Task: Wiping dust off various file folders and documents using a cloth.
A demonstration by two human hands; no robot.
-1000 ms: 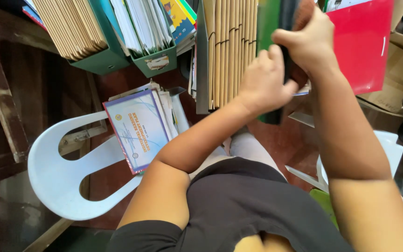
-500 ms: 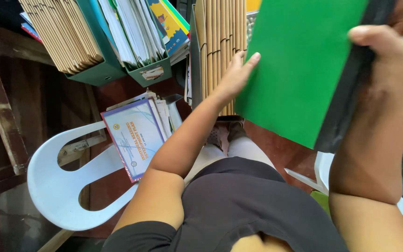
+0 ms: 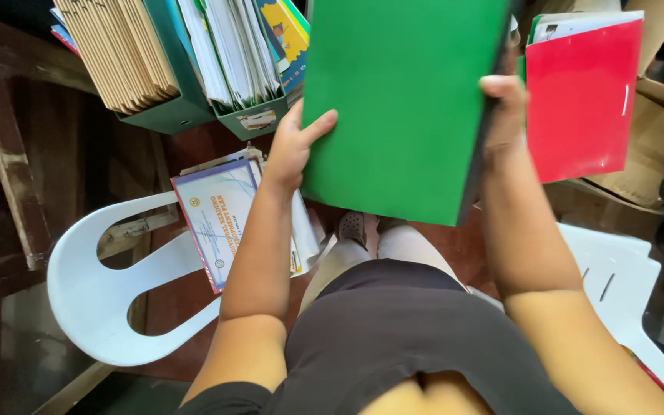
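- Green is the colour of the large folder (image 3: 405, 100), which is held up between both hands, close under the camera and above the lap.
- White plastic chairs are seen at both sides; on the left chair (image 3: 109, 300) a pile of printed papers (image 3: 220, 219) is laid.
- Teal file boxes (image 3: 182, 107) with brown folders and papers are standing behind, and a red folder (image 3: 582, 100) at the right, apart from the green one.
- The left hand (image 3: 293, 146) is closed on the folder's left edge, thumb over the cover.
- The right hand (image 3: 505, 100) is closed on its dark right edge.
- The step is judged to be the handling of the folder; steady support from both hands is called for.
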